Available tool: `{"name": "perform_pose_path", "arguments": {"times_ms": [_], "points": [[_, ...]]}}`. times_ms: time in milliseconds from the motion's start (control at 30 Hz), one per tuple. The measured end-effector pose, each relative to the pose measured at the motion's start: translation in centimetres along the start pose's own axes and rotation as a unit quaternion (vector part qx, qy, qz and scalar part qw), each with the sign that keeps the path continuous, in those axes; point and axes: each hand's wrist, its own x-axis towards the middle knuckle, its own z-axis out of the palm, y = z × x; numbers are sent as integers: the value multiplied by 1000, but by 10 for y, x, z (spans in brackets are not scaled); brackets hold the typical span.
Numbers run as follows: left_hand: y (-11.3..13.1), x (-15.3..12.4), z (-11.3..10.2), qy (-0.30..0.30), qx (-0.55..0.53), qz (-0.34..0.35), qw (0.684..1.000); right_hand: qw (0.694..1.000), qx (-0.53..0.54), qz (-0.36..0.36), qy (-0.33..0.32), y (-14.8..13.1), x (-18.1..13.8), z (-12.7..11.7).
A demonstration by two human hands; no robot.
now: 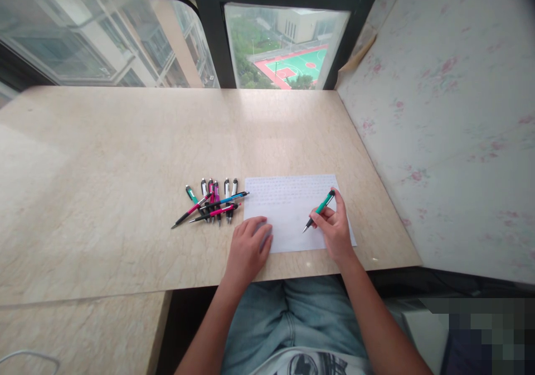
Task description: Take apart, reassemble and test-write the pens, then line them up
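Observation:
A white sheet of paper (pixel 288 205) with handwritten lines along its top lies on the marble desk (pixel 125 157) in front of me. My right hand (pixel 332 224) grips a green pen (pixel 319 210), its tip down near the middle of the sheet. My left hand (pixel 249 247) rests flat on the sheet's lower left corner, fingers loosely spread. Just left of the paper lies a loose pile of several pens (pixel 211 201) in pink, blue, green and black.
The desk runs to windows (pixel 288 46) at the back and a floral-papered wall (pixel 451 118) on the right. A lower marble surface (pixel 79 330) with a white cable (pixel 29 357) sits at the front left. My lap in jeans (pixel 288 313) is below the desk edge.

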Motion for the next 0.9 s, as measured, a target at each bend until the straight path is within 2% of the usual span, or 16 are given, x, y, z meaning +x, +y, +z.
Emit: {"name": "perform_pose_path", "arguments": {"times_ms": [200,367,500,667,767,900], "points": [[0,-1,0,1,-3,0,1000,1000,7,-22,-6,-6,6,6],[0,0,0,2,-2,-1,1000,995,-81,0,-56,-9,21,12],[0,0,0,1,-1,0,1000,973,-214,-40,-80,-13,35,18],[-1,0,0,-3,-4,-1,1000,931,-345,-113,-35,-6,44,25],[-1,-1,0,0,-7,0,1000,908,-388,-157,-12,1,44,26],[-1,-1,0,-3,-8,-3,1000,903,-395,-171,-12,5,43,26]]}}
